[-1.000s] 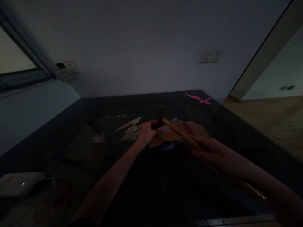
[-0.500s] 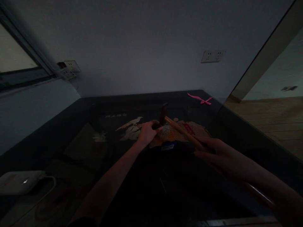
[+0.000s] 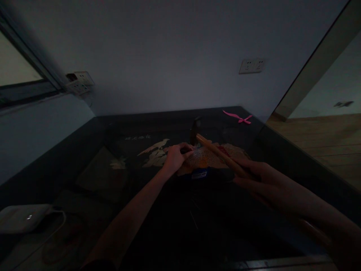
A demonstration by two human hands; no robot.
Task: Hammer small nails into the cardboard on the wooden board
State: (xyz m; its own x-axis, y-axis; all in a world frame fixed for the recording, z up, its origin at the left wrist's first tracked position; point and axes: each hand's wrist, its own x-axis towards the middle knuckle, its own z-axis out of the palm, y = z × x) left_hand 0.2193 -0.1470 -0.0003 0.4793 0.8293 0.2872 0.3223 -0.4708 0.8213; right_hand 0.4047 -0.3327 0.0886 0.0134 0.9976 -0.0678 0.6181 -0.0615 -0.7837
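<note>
My right hand [image 3: 258, 177] is wrapped round the wooden handle of a hammer [image 3: 218, 152]. The dark hammer head stands just above and beside the fingertips of my left hand [image 3: 175, 157]. Thumb and forefinger of that left hand are pinched together at the left part of a flat, speckled orange-and-tan piece [image 3: 201, 159] with red and blue printing. Whatever sits between those fingertips is too small and dark to make out. The piece lies on the black table [image 3: 169, 233].
A pink ribbon [image 3: 239, 118] lies at the table's far right corner. A white device with a cable [image 3: 25, 218] is at the left edge. Behind the table rises a wall with sockets [image 3: 251, 66]. A pale bird picture [image 3: 155, 152] decorates the tabletop.
The hammer head has risen slightly, and my right hand has shifted a little. My left hand keeps its pinch in nearly the same place.
</note>
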